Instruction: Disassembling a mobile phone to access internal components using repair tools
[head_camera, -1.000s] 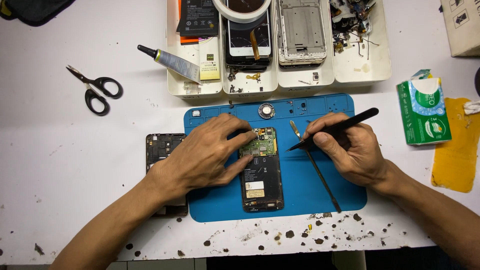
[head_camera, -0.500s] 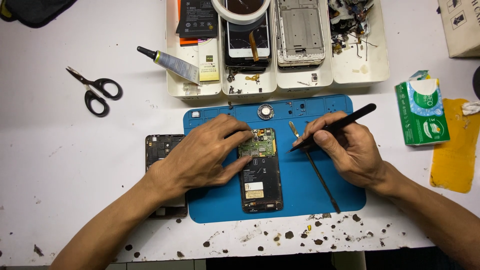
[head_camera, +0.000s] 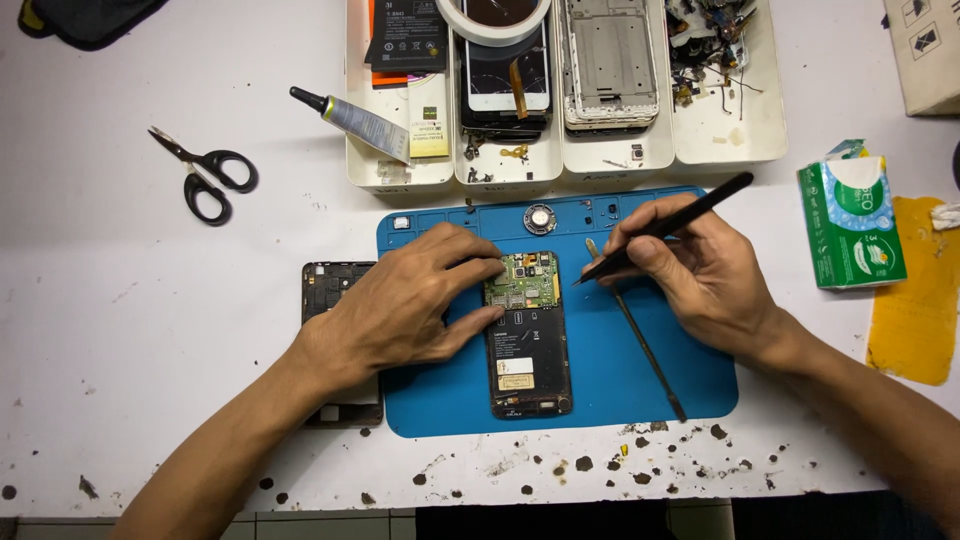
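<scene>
An opened smartphone (head_camera: 528, 345) with its green circuit board exposed lies on a blue work mat (head_camera: 620, 370). My left hand (head_camera: 410, 300) rests on the phone's left side, fingertips pressing the board's edge. My right hand (head_camera: 700, 275) grips black tweezers (head_camera: 670, 222), tip pointing down-left just right of the board. A thin metal pry tool (head_camera: 640, 335) lies on the mat under my right hand.
A black phone frame (head_camera: 335, 290) lies left of the mat, partly under my left arm. Behind the mat stand white trays (head_camera: 720, 140) with phone parts, a glue tube (head_camera: 355, 118), scissors (head_camera: 205, 175) at left, a green tissue pack (head_camera: 852, 222) and yellow cloth (head_camera: 915, 290) at right.
My right hand with the tweezers has drifted slightly up and away from the board. My left hand stays on the phone.
</scene>
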